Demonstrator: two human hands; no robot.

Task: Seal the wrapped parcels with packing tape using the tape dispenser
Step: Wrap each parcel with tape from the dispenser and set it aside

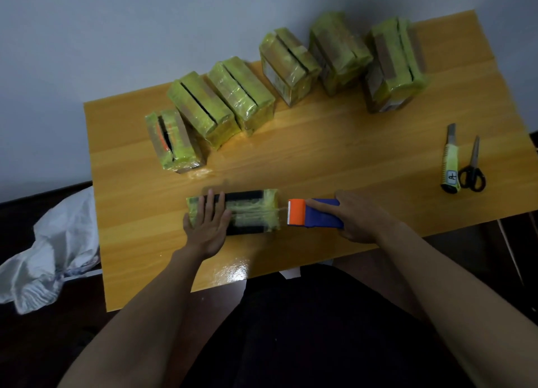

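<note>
Wooden table (320, 143), left hand (208, 227) pressing parcel (253, 213)

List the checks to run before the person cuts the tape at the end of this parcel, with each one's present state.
1. Parcel held steady: ok, the left hand presses flat on its left part.
2. Tape dispenser gripped: ok, the right hand holds it.
3. Dispenser past the parcel's right end: ok, its orange head sits just beyond it.
4. Tape stuck down along the full top: cannot tell, it is clear and glare hides it.
5. Room to pull right: ok, the knife and scissors lie far off.
</note>
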